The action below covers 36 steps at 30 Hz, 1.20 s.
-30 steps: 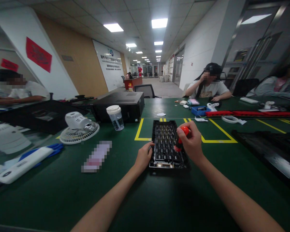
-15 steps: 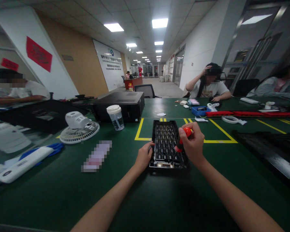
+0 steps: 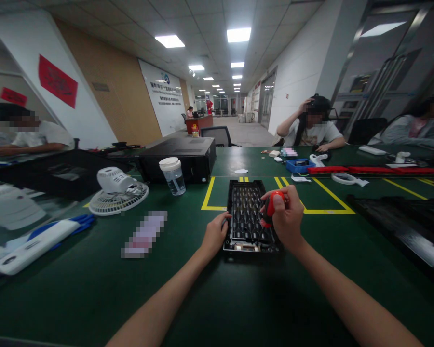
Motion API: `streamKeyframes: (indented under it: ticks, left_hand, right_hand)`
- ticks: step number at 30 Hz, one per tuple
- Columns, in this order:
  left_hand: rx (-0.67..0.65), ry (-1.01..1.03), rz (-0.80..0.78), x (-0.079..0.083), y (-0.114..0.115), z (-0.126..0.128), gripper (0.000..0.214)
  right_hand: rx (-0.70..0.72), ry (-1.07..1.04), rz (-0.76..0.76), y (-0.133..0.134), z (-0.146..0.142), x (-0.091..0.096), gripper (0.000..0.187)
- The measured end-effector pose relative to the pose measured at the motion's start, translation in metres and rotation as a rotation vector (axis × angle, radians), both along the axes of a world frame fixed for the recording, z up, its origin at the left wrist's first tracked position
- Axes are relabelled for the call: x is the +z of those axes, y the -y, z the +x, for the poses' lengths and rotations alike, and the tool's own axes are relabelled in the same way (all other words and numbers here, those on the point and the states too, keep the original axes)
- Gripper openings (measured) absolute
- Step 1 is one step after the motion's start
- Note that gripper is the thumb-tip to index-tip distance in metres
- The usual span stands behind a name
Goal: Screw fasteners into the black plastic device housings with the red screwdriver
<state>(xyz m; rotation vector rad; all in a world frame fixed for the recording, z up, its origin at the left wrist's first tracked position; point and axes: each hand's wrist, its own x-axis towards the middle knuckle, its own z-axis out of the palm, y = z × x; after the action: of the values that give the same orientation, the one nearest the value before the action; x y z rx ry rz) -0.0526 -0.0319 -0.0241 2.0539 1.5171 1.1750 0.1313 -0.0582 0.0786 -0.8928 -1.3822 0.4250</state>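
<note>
A shallow black rectangular casing with a patterned grid of shiny dark cells (image 3: 246, 214) lies flat, open side up, on the green tabletop (image 3: 238, 299), its long sides running away from the wearer. A pale part shows at its near end. The red-and-black-handled screwdriver (image 3: 274, 205) is tilted over its right side, gripped in the right hand (image 3: 288, 214); its tip is hidden.

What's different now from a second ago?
The right hand has turned on the red tool, its thumb swinging to the right. Across the table, a person's raised hand has moved higher on their head. Nothing was picked up or let go. The left hand and black case stayed put.
</note>
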Motion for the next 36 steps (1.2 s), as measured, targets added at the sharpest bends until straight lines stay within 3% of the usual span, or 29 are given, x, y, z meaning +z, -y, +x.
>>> streamKeyframes:
  ticks: [8, 19, 28, 36]
  left_hand:
    - [-0.002, 0.002, 0.01, 0.0, 0.0, 0.001, 0.028]
    - [-0.003, -0.007, 0.007, -0.001, -0.001, 0.0, 0.029]
    - [-0.008, 0.004, 0.012, -0.001, -0.001, 0.001, 0.028]
    - [-0.011, -0.009, 0.019, 0.001, 0.0, 0.002, 0.028]
  right_hand:
    - [0.09, -0.144, -0.048, -0.002, -0.002, -0.003, 0.022]
    - [0.515, -0.128, -0.066, -0.008, 0.008, 0.005, 0.017]
    - [0.763, -0.014, -0.189, -0.018, 0.018, 0.011, 0.033]
    - [0.807, 0.039, -0.204, -0.02, 0.022, 0.013, 0.026]
